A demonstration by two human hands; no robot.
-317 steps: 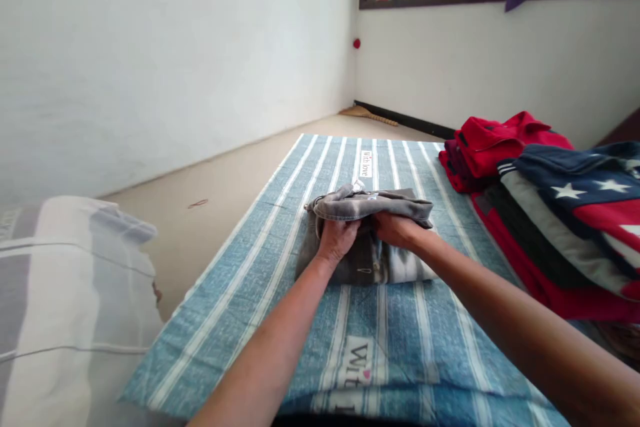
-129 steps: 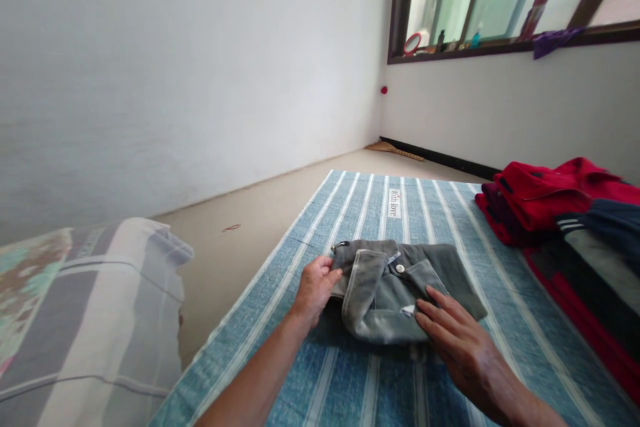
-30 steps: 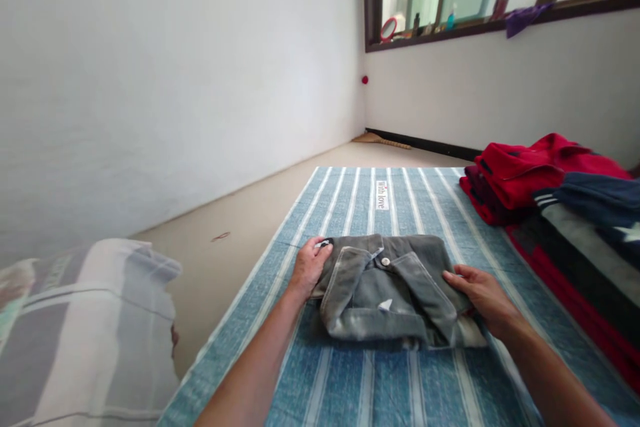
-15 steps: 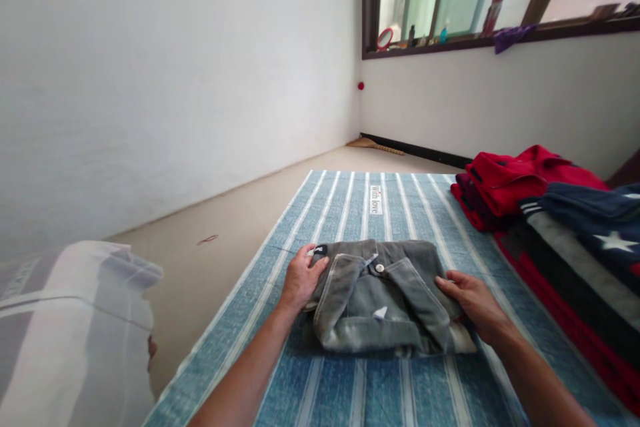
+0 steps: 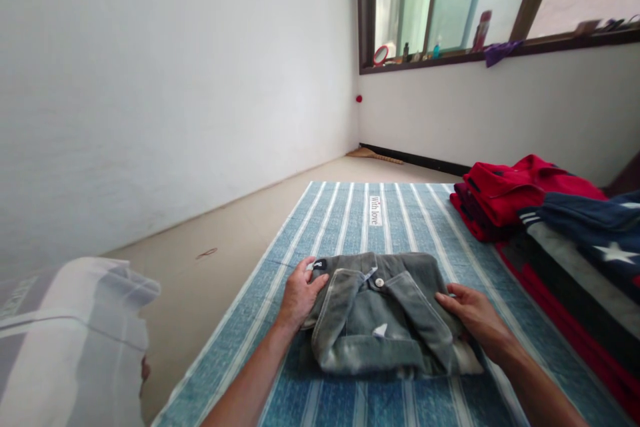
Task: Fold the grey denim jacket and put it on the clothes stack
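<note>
Folded grey denim garment (image 5: 385, 313) lies flat on the blue striped sheet (image 5: 350, 220), low in the middle of the view, with a metal button (image 5: 379, 282) and a small dark label (image 5: 320, 264) showing near its far edge. The left hand (image 5: 300, 293) sits at the garment's 9 o'clock side, fingers curled loosely against the left fold and the thumb lying up by the dark label; it presses the cloth rather than closing round it. The right hand (image 5: 473, 317) rests at the 3 o'clock side, palm down and fingers stretched flat over the right fold, touching the denim without gripping it. Both forearms run in from the bottom edge of the view, one on each side of the bundle.

Beyond the garment at 12 o'clock, the sheet carries a small white printed patch (image 5: 375, 210) between its pale stripes. At 2 to 3 o'clock from the garment, a stack of folded clothes sits on the sheet's right edge: a red shirt (image 5: 520, 190) on the far end, and nearer, a navy piece with white stars (image 5: 595, 227) on top of grey and red layers. At 8 o'clock, off the sheet, a blurred pale striped pillow (image 5: 70, 340) fills the lower left corner. The bare floor (image 5: 240, 240) runs along the sheet's left side to a white wall (image 5: 175, 80). At 1 o'clock, high up, a window sill (image 5: 450, 53) holds small bottles and a round red mirror (image 5: 381, 55).
</note>
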